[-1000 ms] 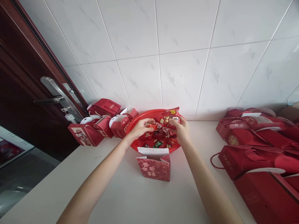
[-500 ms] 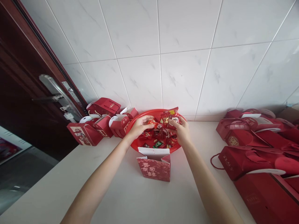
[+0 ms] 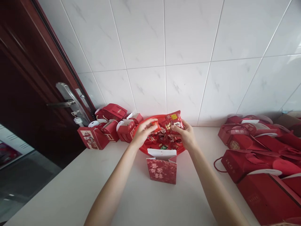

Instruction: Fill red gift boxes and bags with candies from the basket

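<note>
Over the left part of a red plastic basket (image 3: pixel 143 150), my left hand (image 3: pixel 144 131) pinches a small red-orange wrapped candy (image 3: pixel 155 125). My right hand (image 3: pixel 187 134), above the basket's right side, grips a larger red snack packet (image 3: pixel 174 118) with yellow print, held up between thumb and fingers. Beneath both hands, several wrapped candies (image 3: pixel 162 138) fill the basket, mostly red, with a green one (image 3: pixel 164 147) near the front. In front of the basket stands a red paper gift box (image 3: pixel 162 171) with white lettering, its top open and white flap raised.
Several red gift boxes (image 3: pixel 92 138) cluster at the back left beside a dark door with a metal handle (image 3: pixel 70 97). More red boxes (image 3: pixel 261 188) crowd the right side, one with a cord handle (image 3: pixel 217 166). A white tiled wall (image 3: pixel 145 88) rises behind the white tabletop (image 3: pixel 113 169).
The view has shifted slightly, moving the scene a little right and down. The packet in my right hand is held more upright, and the left hand's candy shows more clearly above the basket.
</note>
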`<state>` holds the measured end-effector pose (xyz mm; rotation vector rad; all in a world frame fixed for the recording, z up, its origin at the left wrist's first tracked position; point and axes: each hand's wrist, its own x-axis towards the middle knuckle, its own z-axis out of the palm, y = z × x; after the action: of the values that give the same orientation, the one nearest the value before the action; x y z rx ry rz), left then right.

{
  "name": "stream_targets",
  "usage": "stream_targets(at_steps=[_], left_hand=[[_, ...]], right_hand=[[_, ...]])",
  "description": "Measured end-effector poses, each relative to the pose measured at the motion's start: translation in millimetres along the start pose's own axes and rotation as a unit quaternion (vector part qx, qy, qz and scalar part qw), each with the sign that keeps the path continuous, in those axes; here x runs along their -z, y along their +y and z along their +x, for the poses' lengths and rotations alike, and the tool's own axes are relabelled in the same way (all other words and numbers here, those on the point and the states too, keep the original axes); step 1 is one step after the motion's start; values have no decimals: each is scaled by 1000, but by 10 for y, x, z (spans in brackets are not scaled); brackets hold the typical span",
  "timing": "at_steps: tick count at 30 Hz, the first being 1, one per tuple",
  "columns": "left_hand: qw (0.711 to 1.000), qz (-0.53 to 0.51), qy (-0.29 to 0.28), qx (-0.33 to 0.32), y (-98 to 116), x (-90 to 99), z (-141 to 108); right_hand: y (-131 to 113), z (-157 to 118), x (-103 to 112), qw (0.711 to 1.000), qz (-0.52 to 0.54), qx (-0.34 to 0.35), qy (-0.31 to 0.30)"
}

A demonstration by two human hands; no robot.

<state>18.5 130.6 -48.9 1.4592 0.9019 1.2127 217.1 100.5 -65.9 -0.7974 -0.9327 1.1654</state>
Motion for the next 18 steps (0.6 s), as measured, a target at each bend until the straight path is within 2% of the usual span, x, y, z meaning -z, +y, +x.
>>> stream_targets(at_steps=[3, 8, 14, 18], left_hand=[[1000, -5, 10, -21, 158, -41, -152], [998, -28, -7, -52, 331, -196, -409], [990, -131, 1, -53, 429, -424, -633], [986, -154, 53, -40, 454, -560, -763]], right_hand=[[-173, -148, -117, 999, -6, 29, -21], [-415, -449, -331, 996, -56, 63, -26], [-502, -702, -440, 989, -110, 96, 17], [-497, -816, -487, 966, -182, 169, 65]])
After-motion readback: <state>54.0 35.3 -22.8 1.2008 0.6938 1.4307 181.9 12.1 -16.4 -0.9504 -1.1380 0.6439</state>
